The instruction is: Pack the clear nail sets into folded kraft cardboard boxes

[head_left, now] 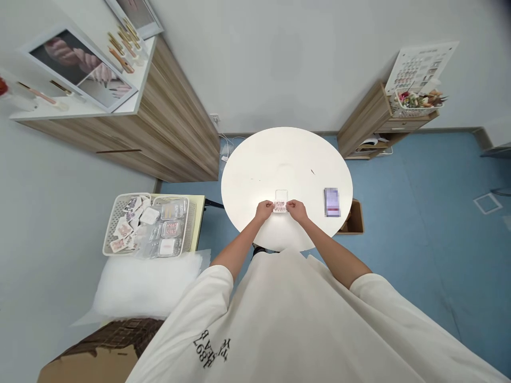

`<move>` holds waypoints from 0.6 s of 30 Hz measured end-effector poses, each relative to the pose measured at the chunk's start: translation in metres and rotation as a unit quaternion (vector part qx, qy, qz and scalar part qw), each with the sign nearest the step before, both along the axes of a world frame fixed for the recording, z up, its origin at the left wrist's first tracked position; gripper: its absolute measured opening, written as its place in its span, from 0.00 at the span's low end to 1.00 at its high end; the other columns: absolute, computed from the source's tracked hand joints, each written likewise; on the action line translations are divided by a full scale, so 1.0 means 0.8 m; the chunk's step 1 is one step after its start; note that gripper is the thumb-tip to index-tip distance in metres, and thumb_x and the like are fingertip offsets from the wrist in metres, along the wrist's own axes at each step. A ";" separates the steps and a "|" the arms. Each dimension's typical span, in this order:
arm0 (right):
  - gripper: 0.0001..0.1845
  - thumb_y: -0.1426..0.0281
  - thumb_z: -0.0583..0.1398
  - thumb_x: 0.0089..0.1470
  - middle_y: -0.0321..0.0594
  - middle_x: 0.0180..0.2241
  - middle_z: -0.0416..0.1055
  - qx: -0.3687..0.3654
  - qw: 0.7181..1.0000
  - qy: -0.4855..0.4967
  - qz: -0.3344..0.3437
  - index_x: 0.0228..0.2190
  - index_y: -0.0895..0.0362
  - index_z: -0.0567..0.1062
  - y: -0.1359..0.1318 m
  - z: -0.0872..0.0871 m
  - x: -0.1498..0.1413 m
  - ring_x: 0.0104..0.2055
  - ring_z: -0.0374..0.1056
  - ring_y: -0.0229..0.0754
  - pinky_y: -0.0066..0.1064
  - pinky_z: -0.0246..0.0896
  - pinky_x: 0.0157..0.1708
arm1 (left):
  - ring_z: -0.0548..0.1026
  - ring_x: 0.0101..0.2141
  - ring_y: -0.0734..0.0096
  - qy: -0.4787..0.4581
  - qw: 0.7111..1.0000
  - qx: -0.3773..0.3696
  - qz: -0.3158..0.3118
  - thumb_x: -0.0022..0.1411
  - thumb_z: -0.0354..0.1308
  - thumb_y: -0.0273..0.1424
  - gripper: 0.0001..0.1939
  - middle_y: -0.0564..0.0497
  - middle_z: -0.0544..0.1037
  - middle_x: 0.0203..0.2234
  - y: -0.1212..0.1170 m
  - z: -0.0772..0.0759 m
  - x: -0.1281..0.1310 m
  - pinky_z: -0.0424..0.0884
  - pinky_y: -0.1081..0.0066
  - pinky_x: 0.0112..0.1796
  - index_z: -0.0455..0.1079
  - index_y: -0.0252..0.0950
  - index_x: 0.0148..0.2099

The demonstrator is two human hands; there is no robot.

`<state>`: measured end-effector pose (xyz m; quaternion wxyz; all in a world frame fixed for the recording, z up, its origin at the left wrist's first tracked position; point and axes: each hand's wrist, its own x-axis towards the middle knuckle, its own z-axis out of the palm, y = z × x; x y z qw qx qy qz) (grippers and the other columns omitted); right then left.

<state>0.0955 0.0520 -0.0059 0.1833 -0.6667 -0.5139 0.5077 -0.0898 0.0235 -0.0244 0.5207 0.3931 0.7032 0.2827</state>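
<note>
I'm holding a small card (280, 206) with rows of pinkish, nail-like pieces between my two hands, near the middle of the frame. The fingertips of my left hand (264, 211) are closing on its left edge, and those of my right hand (296, 210) are gripping its right edge; the exact finger placement is too small to tell.

To be handling this well, I judge, I'm wanting a light, even pinch from both sides, with my thumbs pressing only on the rim, so that nothing is bending and no piece is getting rubbed loose. I'm also wanting both wrists moving together, since one side rising alone would probably be tilting the pieces. Working low over the round white table (255, 159) makes sense to me, as anything slipping would be falling only a little way.

The card is lying directly between my hands, just right of my left fingertips and just left of my right ones. A clear case part (281, 194) is sitting right beside it, on the side towards the top of the frame; whether the two are joined, I cannot tell. A phone-like object (332, 202) is lying well apart from my hands, towards the table's right edge.
</note>
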 end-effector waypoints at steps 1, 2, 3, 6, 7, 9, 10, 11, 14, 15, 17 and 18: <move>0.08 0.68 0.59 0.46 0.35 0.29 0.76 -0.007 1.000 -0.005 -0.008 0.31 0.53 0.77 -0.001 -0.005 0.001 0.35 0.71 0.42 0.33 0.67 0.38 | 0.75 0.29 0.69 0.002 1.000 -0.008 0.005 0.60 0.58 0.33 0.05 0.53 0.76 0.26 -0.001 -0.003 0.003 0.71 0.69 0.36 0.71 0.38 0.37; 0.08 0.68 0.59 0.46 0.35 0.29 0.76 -0.015 1.000 -0.011 -0.015 0.30 0.53 0.76 -0.001 -0.009 0.003 0.35 0.71 0.42 0.33 0.67 0.38 | 0.76 0.31 0.69 0.005 1.000 -0.016 0.009 0.60 0.58 0.33 0.06 0.52 0.77 0.28 -0.002 -0.006 0.007 0.72 0.69 0.36 0.71 0.38 0.40; 0.07 0.68 0.59 0.45 0.35 0.29 0.76 -0.022 0.999 -0.019 -0.020 0.30 0.53 0.76 -0.002 -0.015 0.005 0.35 0.71 0.42 0.33 0.67 0.38 | 0.77 0.32 0.69 0.008 1.000 -0.026 0.013 0.61 0.58 0.32 0.09 0.52 0.78 0.30 -0.004 -0.009 0.010 0.72 0.69 0.37 0.70 0.38 0.44; 0.06 0.70 0.58 0.45 0.36 0.30 0.76 -0.035 0.998 -0.045 -0.029 0.29 0.53 0.76 -0.002 -0.033 0.012 0.35 0.71 0.42 0.33 0.66 0.39 | 0.78 0.38 0.68 0.014 0.998 -0.054 0.009 0.62 0.57 0.32 0.16 0.48 0.80 0.41 -0.010 -0.018 0.018 0.72 0.68 0.40 0.68 0.39 0.52; 0.06 0.71 0.58 0.45 0.37 0.31 0.76 -0.037 0.997 -0.056 -0.031 0.29 0.53 0.75 -0.002 -0.040 0.015 0.36 0.71 0.42 0.33 0.66 0.39 | 0.78 0.41 0.67 0.016 0.998 -0.062 0.005 0.62 0.57 0.32 0.17 0.46 0.79 0.45 -0.012 -0.022 0.020 0.72 0.68 0.41 0.67 0.39 0.53; 0.06 0.71 0.59 0.46 0.38 0.33 0.76 -0.039 0.996 -0.074 -0.033 0.29 0.53 0.75 -0.002 -0.053 0.019 0.37 0.71 0.43 0.34 0.66 0.41 | 0.78 0.46 0.65 0.018 0.997 -0.078 -0.001 0.62 0.57 0.30 0.19 0.43 0.77 0.52 -0.016 -0.029 0.022 0.72 0.66 0.43 0.66 0.39 0.55; 0.06 0.72 0.59 0.46 0.39 0.34 0.76 -0.039 0.995 -0.081 -0.034 0.29 0.53 0.75 -0.001 -0.059 0.021 0.38 0.71 0.44 0.34 0.66 0.41 | 0.77 0.48 0.63 0.015 0.996 -0.085 -0.004 0.61 0.56 0.29 0.20 0.42 0.75 0.54 -0.017 -0.034 0.023 0.72 0.66 0.44 0.66 0.39 0.56; 0.06 0.72 0.59 0.46 0.39 0.34 0.76 -0.038 0.995 -0.086 -0.035 0.29 0.53 0.75 -0.001 -0.065 0.022 0.38 0.71 0.44 0.34 0.66 0.42 | 0.76 0.50 0.63 0.008 0.996 -0.089 -0.008 0.61 0.56 0.28 0.21 0.42 0.74 0.56 -0.019 -0.038 0.024 0.72 0.65 0.46 0.65 0.39 0.57; 0.06 0.72 0.60 0.46 0.40 0.35 0.76 -0.034 0.995 -0.092 -0.035 0.30 0.52 0.75 0.003 -0.080 0.023 0.40 0.71 0.45 0.34 0.65 0.44 | 0.73 0.57 0.62 -0.011 0.996 -0.084 -0.018 0.59 0.55 0.25 0.24 0.41 0.72 0.60 -0.020 -0.053 0.026 0.70 0.63 0.51 0.64 0.39 0.58; 0.06 0.72 0.60 0.46 0.40 0.35 0.76 -0.034 0.994 -0.094 -0.033 0.30 0.52 0.75 0.004 -0.084 0.022 0.40 0.70 0.45 0.35 0.65 0.44 | 0.71 0.58 0.61 -0.016 0.997 -0.078 -0.022 0.59 0.55 0.24 0.24 0.41 0.71 0.60 -0.020 -0.057 0.028 0.69 0.63 0.53 0.64 0.38 0.58; 0.06 0.72 0.60 0.47 0.40 0.35 0.76 -0.040 0.994 -0.099 -0.026 0.30 0.52 0.75 0.007 -0.090 0.020 0.40 0.70 0.45 0.35 0.65 0.43 | 0.69 0.61 0.61 -0.023 0.997 -0.068 -0.027 0.59 0.55 0.24 0.25 0.40 0.71 0.61 -0.020 -0.063 0.030 0.67 0.62 0.55 0.64 0.38 0.59; 0.06 0.72 0.60 0.47 0.40 0.36 0.76 -0.041 0.994 -0.100 -0.024 0.30 0.52 0.75 0.009 -0.092 0.019 0.40 0.70 0.45 0.35 0.65 0.43 | 0.69 0.61 0.60 -0.027 0.997 -0.067 -0.028 0.59 0.56 0.24 0.25 0.40 0.71 0.61 -0.020 -0.065 0.031 0.67 0.62 0.55 0.64 0.37 0.59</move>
